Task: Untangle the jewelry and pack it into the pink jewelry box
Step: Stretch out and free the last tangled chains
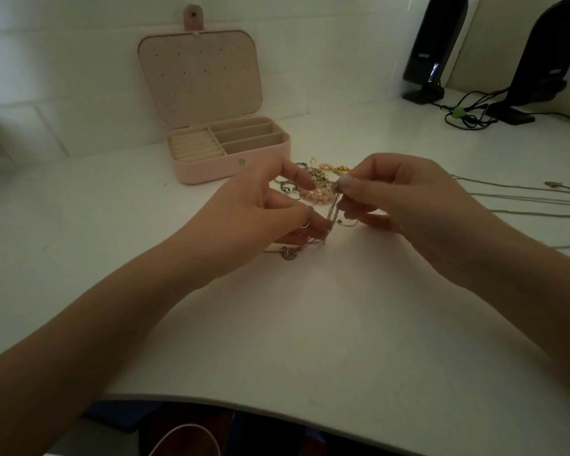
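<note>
Right hand (405,192) fingers pinching thin tangled silver chain (333,209) top; left hand (260,212) fingers gripping lower strands; advising teasing apart gently, avoiding tightening knot

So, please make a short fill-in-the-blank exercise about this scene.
1. The lid of the pink box is ____.
2. Both hands pinch a tangled ____.
3. The rings lie on the ____, not in the box.
4. The speakers stand to the ____ of the box.

Missing words: open; chain; table; right
</note>
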